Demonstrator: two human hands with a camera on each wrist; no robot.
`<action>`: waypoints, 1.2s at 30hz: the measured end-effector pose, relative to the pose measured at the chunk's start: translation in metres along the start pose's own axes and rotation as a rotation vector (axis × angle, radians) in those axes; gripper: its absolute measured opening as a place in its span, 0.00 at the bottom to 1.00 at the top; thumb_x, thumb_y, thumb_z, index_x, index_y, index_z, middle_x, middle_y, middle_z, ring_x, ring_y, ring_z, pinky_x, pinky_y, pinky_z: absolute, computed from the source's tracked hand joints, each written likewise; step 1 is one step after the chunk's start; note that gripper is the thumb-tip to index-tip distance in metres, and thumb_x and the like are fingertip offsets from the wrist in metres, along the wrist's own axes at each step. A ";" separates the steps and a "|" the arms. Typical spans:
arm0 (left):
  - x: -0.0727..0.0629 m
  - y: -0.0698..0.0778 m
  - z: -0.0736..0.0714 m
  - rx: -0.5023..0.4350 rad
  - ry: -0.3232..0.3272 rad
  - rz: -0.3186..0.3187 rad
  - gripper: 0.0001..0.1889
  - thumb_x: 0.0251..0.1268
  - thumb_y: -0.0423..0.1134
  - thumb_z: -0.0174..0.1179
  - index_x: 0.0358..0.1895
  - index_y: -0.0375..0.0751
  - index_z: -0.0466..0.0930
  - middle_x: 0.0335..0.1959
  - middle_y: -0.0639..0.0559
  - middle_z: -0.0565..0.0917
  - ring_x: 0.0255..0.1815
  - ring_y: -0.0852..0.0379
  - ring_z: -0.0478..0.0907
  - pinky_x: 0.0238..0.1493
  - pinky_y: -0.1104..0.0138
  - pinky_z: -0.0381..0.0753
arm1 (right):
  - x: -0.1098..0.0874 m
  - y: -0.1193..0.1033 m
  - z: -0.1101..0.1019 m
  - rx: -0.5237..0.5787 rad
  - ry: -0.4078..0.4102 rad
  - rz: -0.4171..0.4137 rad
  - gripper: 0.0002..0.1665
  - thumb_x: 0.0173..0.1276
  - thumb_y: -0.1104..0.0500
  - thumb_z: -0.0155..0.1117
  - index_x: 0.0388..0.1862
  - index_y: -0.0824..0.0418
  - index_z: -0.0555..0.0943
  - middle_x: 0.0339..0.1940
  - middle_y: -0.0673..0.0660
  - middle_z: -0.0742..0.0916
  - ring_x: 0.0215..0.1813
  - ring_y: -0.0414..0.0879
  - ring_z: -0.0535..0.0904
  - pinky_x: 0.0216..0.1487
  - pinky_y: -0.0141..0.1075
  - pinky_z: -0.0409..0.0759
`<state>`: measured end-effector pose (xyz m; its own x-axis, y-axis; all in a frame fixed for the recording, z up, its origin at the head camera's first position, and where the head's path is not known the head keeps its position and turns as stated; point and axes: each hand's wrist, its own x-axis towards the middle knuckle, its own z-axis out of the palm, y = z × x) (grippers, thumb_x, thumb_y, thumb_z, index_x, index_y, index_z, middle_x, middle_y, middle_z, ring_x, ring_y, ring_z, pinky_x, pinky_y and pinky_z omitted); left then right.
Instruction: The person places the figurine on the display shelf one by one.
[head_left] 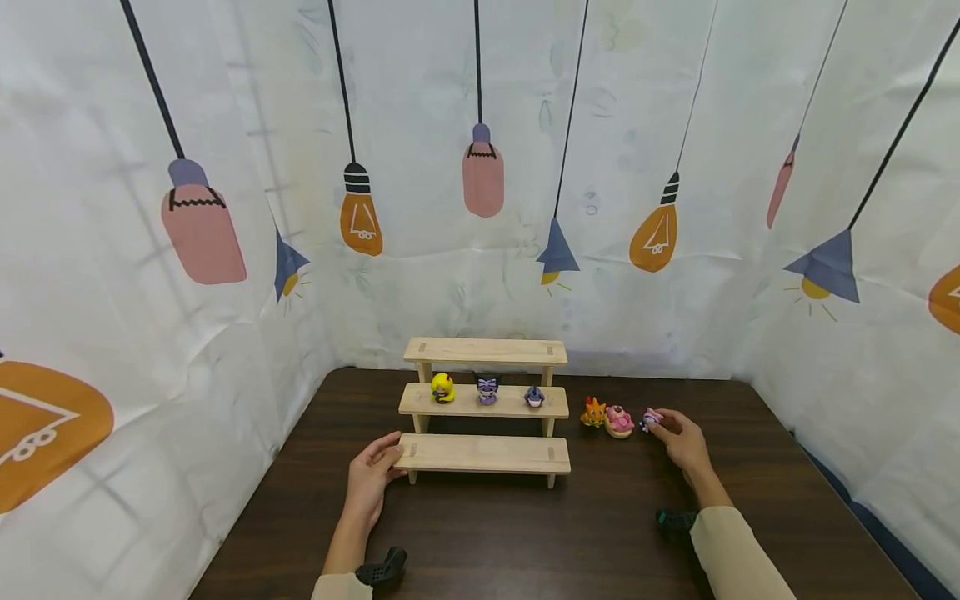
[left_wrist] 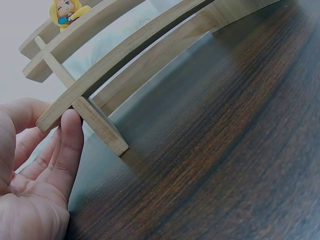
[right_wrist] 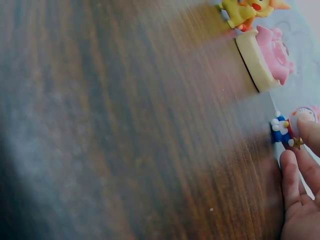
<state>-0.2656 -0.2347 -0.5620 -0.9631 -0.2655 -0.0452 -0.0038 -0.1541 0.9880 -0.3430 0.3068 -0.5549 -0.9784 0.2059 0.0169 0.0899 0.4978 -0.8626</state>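
A three-step wooden display stand (head_left: pixel 483 452) stands on the dark table. My left hand (head_left: pixel 372 477) grips the left end of its lowest step, with a finger (left_wrist: pixel 71 137) under the plank beside the leg. On the middle step sit a yellow figurine (head_left: pixel 442 388), a purple one with dark ears (head_left: pixel 487 390) and a small blue-purple one (head_left: pixel 534 397). To the right of the stand, my right hand (head_left: pixel 684 443) pinches a small pink, white and blue figurine (right_wrist: pixel 283 129). Beside it on the table are a pink figurine in a cream base (head_left: pixel 619 422) and an orange-yellow figurine (head_left: pixel 593 412).
The dark wood-grain table (head_left: pixel 525 542) extends in front of the stand. Behind and at both sides hangs a white cloth (head_left: pixel 450 292) printed with lamps and bulbs. The top step (head_left: pixel 486 350) stands close to the back cloth.
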 end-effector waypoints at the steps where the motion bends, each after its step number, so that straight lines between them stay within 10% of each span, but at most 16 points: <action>1: 0.000 0.000 0.000 0.000 0.001 0.000 0.24 0.74 0.36 0.62 0.68 0.28 0.74 0.45 0.58 0.87 0.38 0.60 0.84 0.37 0.68 0.87 | 0.000 0.000 0.000 0.002 0.001 0.002 0.30 0.78 0.49 0.62 0.70 0.66 0.73 0.67 0.73 0.77 0.65 0.63 0.72 0.66 0.56 0.71; 15: 0.001 -0.003 -0.001 -0.002 -0.005 -0.002 0.23 0.74 0.36 0.62 0.67 0.29 0.75 0.45 0.57 0.87 0.39 0.60 0.84 0.37 0.68 0.87 | -0.005 0.001 -0.001 0.021 0.047 -0.022 0.30 0.77 0.46 0.62 0.69 0.62 0.75 0.64 0.67 0.82 0.49 0.40 0.75 0.42 0.25 0.76; 36: 0.001 0.000 -0.001 -0.015 -0.007 -0.029 0.24 0.75 0.37 0.61 0.69 0.32 0.73 0.48 0.55 0.87 0.38 0.62 0.84 0.39 0.69 0.87 | -0.023 -0.021 -0.003 0.329 0.058 -0.139 0.31 0.72 0.50 0.69 0.68 0.65 0.77 0.43 0.36 0.84 0.43 0.29 0.83 0.44 0.29 0.88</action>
<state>-0.2665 -0.2355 -0.5621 -0.9645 -0.2540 -0.0726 -0.0277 -0.1759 0.9840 -0.3218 0.2942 -0.5356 -0.9640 0.2075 0.1662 -0.1174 0.2288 -0.9664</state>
